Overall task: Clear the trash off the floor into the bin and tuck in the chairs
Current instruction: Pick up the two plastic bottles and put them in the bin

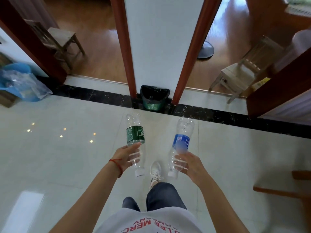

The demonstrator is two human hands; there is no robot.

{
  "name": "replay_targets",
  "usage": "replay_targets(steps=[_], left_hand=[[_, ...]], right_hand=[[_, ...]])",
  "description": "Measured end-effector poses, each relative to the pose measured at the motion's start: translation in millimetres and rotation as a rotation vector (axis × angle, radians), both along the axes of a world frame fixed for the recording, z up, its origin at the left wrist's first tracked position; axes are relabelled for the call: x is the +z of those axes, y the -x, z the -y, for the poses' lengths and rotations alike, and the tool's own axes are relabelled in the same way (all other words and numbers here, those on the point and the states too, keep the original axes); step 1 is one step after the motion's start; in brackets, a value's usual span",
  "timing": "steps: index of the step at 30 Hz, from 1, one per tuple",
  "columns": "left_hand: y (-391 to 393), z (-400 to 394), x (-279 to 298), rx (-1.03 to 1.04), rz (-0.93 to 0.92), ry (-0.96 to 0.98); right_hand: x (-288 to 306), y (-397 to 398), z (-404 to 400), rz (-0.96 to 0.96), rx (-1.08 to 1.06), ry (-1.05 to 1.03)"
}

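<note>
Bottles fill both hands: the left hand [125, 157] grips a clear plastic bottle with a green label [135, 137], the right hand [190, 165] a blue-labelled clear bottle [181, 142]. The small green black-lined bin [154, 98] sits mid-frame ahead; next, likely carry and drop them in.

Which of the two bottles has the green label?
The green-labelled bottle held in the left hand. The other bottle, gripped by the right hand, wears a blue label. Both are clear with white caps.
</note>
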State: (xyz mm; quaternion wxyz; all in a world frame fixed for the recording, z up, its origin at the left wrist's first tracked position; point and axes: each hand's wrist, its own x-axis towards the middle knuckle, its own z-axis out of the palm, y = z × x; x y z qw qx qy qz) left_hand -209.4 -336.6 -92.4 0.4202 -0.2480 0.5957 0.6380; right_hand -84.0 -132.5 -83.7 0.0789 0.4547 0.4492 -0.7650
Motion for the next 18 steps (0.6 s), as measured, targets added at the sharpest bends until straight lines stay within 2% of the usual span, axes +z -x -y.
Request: replay_targets(steps=[8,18], left_hand=[[132,-57,5,0.035,-0.011,0.023],[273,-103,-37,-0.060,0.122,0.078]], right_hand=[[-7,135,-60,0.039,0.106,-0.025],[-46,262,-88,0.160,-0.015,-0.082]])
